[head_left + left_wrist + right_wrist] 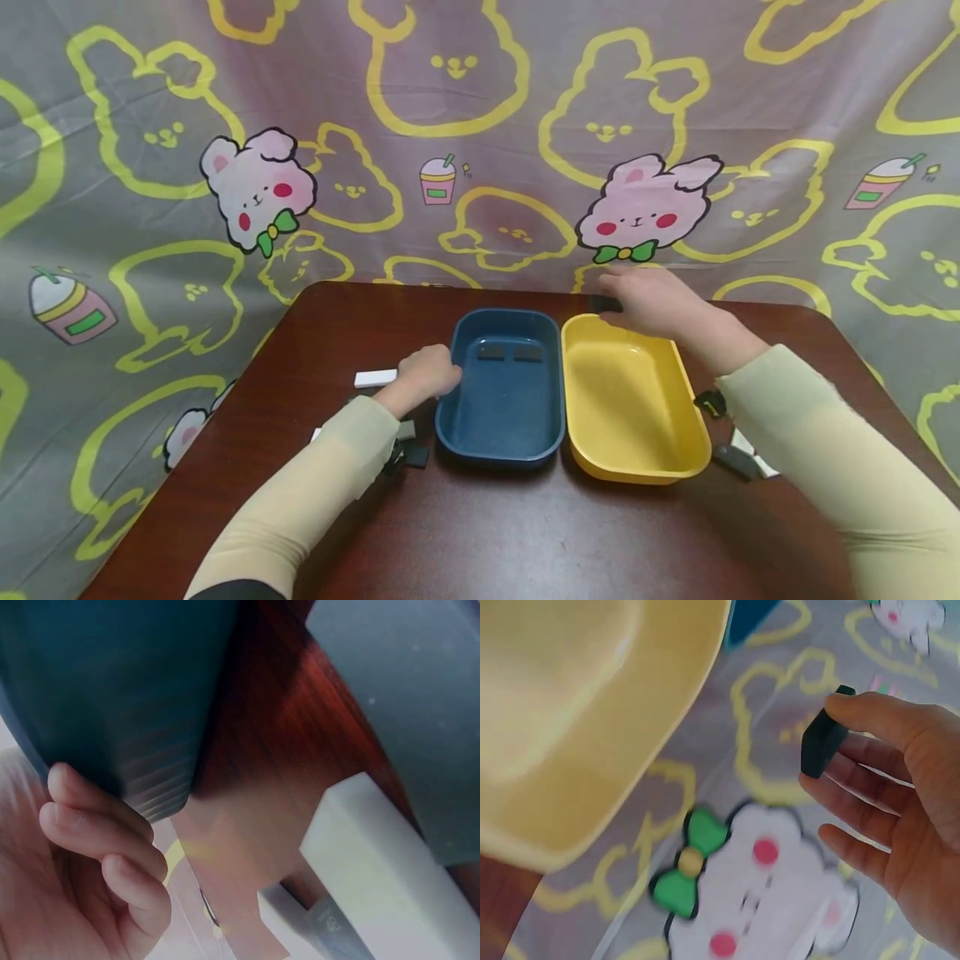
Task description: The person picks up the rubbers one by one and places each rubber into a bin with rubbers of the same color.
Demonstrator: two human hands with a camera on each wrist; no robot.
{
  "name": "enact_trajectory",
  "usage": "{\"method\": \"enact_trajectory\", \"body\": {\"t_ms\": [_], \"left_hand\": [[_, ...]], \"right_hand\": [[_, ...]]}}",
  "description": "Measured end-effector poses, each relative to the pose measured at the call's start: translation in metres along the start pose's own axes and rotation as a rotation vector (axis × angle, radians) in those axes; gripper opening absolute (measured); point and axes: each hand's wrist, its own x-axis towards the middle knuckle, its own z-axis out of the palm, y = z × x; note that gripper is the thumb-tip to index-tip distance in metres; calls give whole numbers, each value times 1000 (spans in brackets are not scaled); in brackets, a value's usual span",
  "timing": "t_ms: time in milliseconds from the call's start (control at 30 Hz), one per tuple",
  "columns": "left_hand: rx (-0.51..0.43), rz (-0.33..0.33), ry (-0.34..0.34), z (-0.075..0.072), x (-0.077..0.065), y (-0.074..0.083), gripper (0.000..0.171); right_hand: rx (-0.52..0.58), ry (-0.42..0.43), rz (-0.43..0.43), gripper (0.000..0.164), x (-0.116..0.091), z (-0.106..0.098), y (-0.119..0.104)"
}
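Note:
My left hand (429,371) grips the left rim of a blue plastic tray (498,421); in the left wrist view its fingers (97,829) curl against the tray's outer wall, and the thumb is hidden. Two dark rectangular blocks (491,353) lie inside the tray near its far end. Above the far edge of a yellow tray (622,400), my right hand (648,302) pinches a small dark block (823,742) between thumb and fingers. No blocks show inside the yellow tray, which stands right beside the blue one.
Left of the blue tray lie a white block (375,379), a grey block (406,430) and a dark block (416,457). Right of the yellow tray are a black-and-yellow item (711,403) and a dark block (737,461) with white pieces. A patterned cloth (495,183) hangs behind the table.

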Motion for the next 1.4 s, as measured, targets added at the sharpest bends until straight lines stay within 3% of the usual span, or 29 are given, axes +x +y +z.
{"method": "enact_trajectory", "body": {"t_ms": [300,467,667,1133,1400], "left_hand": [[0,3,1,2,2,-2,31],[-3,3,-1,2,3,-2,31],[7,-17,-21,2,3,-2,31],[-2,-21,-31,-1,3,0,32],[-5,-24,-34,-1,1,0,30]], "right_hand": [[-33,-23,-208,27,35,24,-51],[-48,-94,-248,31,50,36,-76],[-99,-209,-263,35,68,49,-103],[-146,-331,-251,9,98,73,-134],[-101,-421,-151,10,105,82,-137]]}}
